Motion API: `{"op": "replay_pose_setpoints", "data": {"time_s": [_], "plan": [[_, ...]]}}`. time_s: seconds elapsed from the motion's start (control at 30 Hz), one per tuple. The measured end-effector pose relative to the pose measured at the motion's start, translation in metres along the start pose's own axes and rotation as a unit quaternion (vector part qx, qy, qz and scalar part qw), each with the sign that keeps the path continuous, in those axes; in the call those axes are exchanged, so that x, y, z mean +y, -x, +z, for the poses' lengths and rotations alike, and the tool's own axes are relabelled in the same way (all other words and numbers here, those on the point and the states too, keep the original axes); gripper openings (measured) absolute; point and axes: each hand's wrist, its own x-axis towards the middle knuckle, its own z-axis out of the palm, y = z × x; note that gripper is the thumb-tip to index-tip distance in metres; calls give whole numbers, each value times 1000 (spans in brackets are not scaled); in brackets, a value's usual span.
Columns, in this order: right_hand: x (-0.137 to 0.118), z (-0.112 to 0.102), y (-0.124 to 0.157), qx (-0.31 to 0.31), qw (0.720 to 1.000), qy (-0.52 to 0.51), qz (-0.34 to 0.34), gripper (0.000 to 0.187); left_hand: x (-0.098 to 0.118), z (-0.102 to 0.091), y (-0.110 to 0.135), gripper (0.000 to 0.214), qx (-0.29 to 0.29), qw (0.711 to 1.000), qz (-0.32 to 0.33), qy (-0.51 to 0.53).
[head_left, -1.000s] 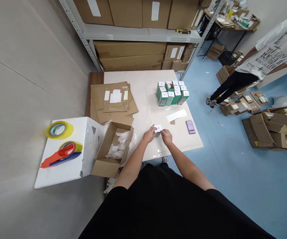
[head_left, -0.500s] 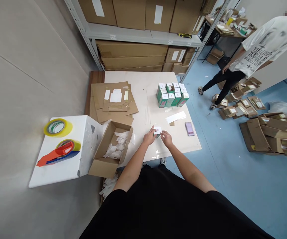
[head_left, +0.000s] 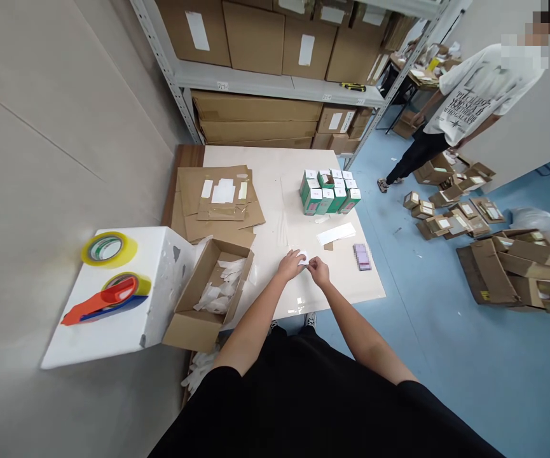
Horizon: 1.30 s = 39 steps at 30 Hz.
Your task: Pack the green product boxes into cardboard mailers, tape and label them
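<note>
Both my hands meet over the near part of the white table (head_left: 275, 165). My left hand (head_left: 290, 264) and my right hand (head_left: 319, 271) are closed on a small white-topped box (head_left: 304, 257) held between them, mostly hidden by my fingers. Farther back on the table stands a cluster of green boxes with white tops (head_left: 329, 189). A white paper strip (head_left: 336, 233) lies between the cluster and my hands, and a small purple item (head_left: 361, 256) lies to the right.
An open cardboard box with white paper scraps (head_left: 213, 289) hangs at the table's left edge, flattened cardboard (head_left: 217, 200) behind it. Tape rolls and a red dispenser (head_left: 107, 296) sit on a white foam block. Another person (head_left: 465, 108) stands among cartons on the blue floor. Shelves hold large cartons.
My hands have stayed together on the small box, turning it so less of its white top shows. The other person has walked farther away to the back right.
</note>
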Motion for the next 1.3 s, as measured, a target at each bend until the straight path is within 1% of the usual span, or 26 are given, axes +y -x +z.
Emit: {"op": "replay_pose_setpoints", "data": {"time_s": [0.1, 0.2, 0.27, 0.37, 0.43, 0.57, 0.8, 0.9, 1.03, 1.13, 1.23, 1.3], "plan": [[1, 0, -1, -9, 1000, -25, 13, 17, 0, -5, -2, 24, -21, 999, 16, -21], [3, 0, -1, -9, 999, -40, 24, 16, 0, -7, -2, 28, -42, 997, 22, -55], [5, 0, -3, -14, 999, -43, 26, 13, -1, -5, -2, 27, -34, 997, 37, -60], [8, 0, -6, -28, 998, -46, 34, 11, -3, 1, 1, 26, -15, 995, 85, -49], [10, -1, -9, -35, 997, -49, 46, 8, -5, 6, 4, 29, -18, 994, 102, -39], [13, -1, -11, -41, 994, -74, 66, 12, -5, 13, 7, 31, -23, 993, 104, -52], [7, -5, -6, -72, 989, -92, 87, 22, 2, 16, 1, 14, -18, 988, 72, -134], [5, -5, -3, -74, 991, -85, 76, 20, 0, 17, 1, 16, -13, 987, 88, -136], [0, 1, 1, -50, 997, -17, 52, 11, -3, 14, 2, 19, -21, 985, 121, -125], [-4, 7, 3, -24, 998, 21, 57, 10, -4, 10, -2, 22, -52, 983, 130, -123], [-2, 11, 4, -19, 998, -3, 58, 8, -5, 2, -5, 24, -68, 984, 126, -108], [1, 11, 6, -26, 997, -46, 57, 13, -9, -4, -5, 20, -66, 988, 117, -76]]}}
